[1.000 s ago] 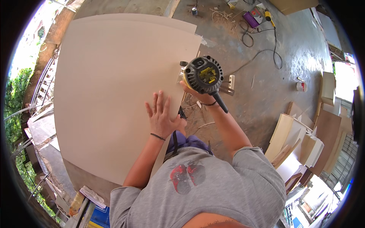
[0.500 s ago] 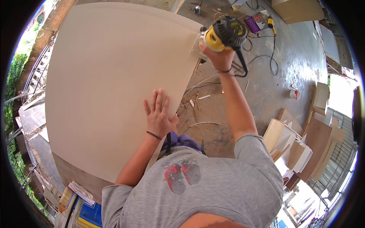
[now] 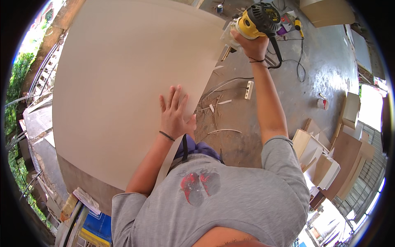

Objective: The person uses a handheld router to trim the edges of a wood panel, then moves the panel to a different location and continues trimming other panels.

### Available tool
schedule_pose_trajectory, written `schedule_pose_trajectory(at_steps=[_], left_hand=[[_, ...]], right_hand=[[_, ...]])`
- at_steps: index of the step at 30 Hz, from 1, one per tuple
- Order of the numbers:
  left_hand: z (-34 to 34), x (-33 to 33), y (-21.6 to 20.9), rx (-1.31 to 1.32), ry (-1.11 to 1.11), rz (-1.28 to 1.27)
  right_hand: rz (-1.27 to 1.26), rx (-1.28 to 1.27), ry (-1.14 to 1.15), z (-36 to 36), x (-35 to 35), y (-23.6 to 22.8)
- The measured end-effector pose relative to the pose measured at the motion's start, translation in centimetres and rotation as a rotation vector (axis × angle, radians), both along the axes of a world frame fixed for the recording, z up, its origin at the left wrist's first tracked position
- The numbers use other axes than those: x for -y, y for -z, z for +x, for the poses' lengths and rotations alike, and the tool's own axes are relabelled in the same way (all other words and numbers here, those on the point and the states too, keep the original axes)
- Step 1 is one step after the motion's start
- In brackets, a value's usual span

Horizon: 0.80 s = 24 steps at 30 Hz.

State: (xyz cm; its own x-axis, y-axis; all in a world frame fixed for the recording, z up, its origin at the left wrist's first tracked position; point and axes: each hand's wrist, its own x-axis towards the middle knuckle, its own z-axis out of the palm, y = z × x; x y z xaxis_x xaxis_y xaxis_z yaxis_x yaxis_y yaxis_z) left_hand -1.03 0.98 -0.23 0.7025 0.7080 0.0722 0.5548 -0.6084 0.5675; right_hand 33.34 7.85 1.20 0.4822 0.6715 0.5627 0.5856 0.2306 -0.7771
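Observation:
A large pale board (image 3: 115,78) lies in front of me and to my left. My left hand (image 3: 176,113) rests flat on it near its right edge, fingers spread and the thumb at the edge. At the board's far right corner, my right hand (image 3: 252,44) is wrapped round a yellow and black router (image 3: 263,19). The router's clear base sits at the board's edge; its bit is hidden from view. A black cord runs from the router down past my right wrist.
On the floor to the right lie a white power strip (image 3: 249,89), cords, offcut strips and a corded yellow tool (image 3: 298,25). A small red and white tub (image 3: 322,103) stands farther right. Wooden box parts (image 3: 306,150) are piled at the right. Rubble borders the board's left side.
My right arm has reached farther out with the router, up and right in the picture. The view has shifted a little, and the power strip now shows. My left hand stays on the board.

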Motion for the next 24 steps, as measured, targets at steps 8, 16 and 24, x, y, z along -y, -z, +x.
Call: schedule_pose_trajectory(at_steps=[8,16,24], left_hand=[[-20.0,0.4,1.8,-0.244,-0.304,0.215],[-28.5,4.1,2.1,-0.360,-0.593,0.187],[-27.4,3.0,2.6,-0.391,-0.634,0.237]], right_hand=[[-0.061,0.005,-0.016,-4.1,2.6,1.2],[-0.138,0.031,-0.037,-8.3,5.5,0.5],[-0.087,0.029,-0.082,-15.2,9.7,1.0]])
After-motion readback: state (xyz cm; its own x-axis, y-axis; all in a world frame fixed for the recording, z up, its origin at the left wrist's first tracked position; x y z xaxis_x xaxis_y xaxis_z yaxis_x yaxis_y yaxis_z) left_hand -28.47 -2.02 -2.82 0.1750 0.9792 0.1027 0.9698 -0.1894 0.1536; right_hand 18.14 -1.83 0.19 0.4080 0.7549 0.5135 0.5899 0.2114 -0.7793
